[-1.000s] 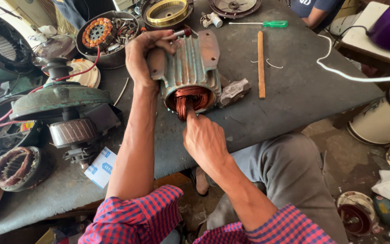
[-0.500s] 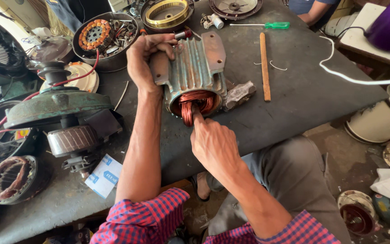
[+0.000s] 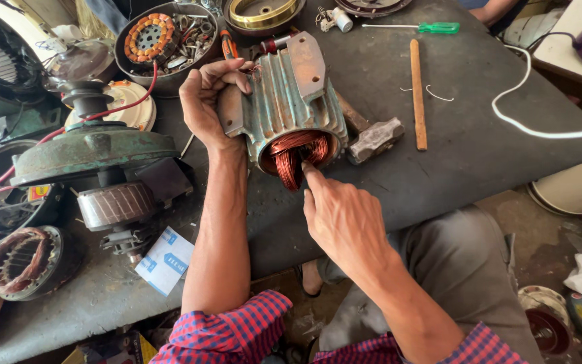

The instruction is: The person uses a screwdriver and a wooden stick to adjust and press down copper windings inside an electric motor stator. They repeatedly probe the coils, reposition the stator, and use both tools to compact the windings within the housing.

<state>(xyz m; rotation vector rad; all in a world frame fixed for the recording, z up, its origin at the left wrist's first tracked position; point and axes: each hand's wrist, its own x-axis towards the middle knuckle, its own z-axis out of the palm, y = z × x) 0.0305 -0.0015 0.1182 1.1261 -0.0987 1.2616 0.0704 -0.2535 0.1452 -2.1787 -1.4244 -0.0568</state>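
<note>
A green ribbed motor housing (image 3: 291,94) lies on its side on the dark workbench (image 3: 466,141), its open end toward me and filled with copper winding (image 3: 299,152). My left hand (image 3: 207,101) grips the housing's left flank, fingers curled over the top edge. My right hand (image 3: 345,216) reaches from below, its fingertips pinching strands of the copper wire at the mouth of the housing.
A hammer (image 3: 372,138) lies right of the housing, beside a wooden stick (image 3: 417,94) and a green-handled screwdriver (image 3: 432,27). A metal bowl of parts (image 3: 163,40) sits behind; a green motor body (image 3: 95,152), a wound stator (image 3: 21,259) and a white cable (image 3: 527,125) surround the bench.
The view has shifted slightly. My right hand has moved up a little into the housing mouth and works the copper wire. My left hand keeps its hold on the housing.
</note>
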